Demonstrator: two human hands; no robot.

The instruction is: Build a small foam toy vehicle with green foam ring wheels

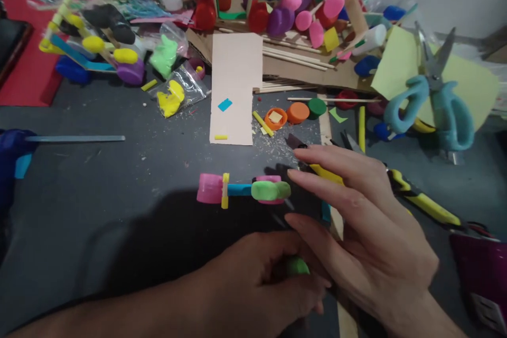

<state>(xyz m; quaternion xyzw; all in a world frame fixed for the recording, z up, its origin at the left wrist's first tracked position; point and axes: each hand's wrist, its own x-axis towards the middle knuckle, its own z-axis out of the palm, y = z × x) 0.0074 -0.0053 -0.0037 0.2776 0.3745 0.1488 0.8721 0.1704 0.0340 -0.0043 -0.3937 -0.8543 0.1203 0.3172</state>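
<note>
Two bare hands are in the head view, over a dark grey surface (71,195), close to a small toy vehicle (237,190). The left hand (273,280), on the near side of the toy vehicle, is curled around a green lump (298,265), which it mostly hides. The right hand (368,227), by the toy vehicle's right end, is open, thumb and fingers parted; whether it touches cannot be told.

As far as can be judged, the frame is built: a flat blue bar (242,190) links smooth, shiny pink wheels (209,188), with a knobbly yellow crosspiece (225,198) and a rounded, matt green pad (264,190) in place. The green lump is not on it, so work may be left. Beyond the toy vehicle lie a stiff white card (235,71) and thin wooden sticks (295,59); beyond and right of it, blue-handled scissors (431,83); beyond and left, a soft yellow lump (169,100) in a crinkled clear bag (192,84).
</note>
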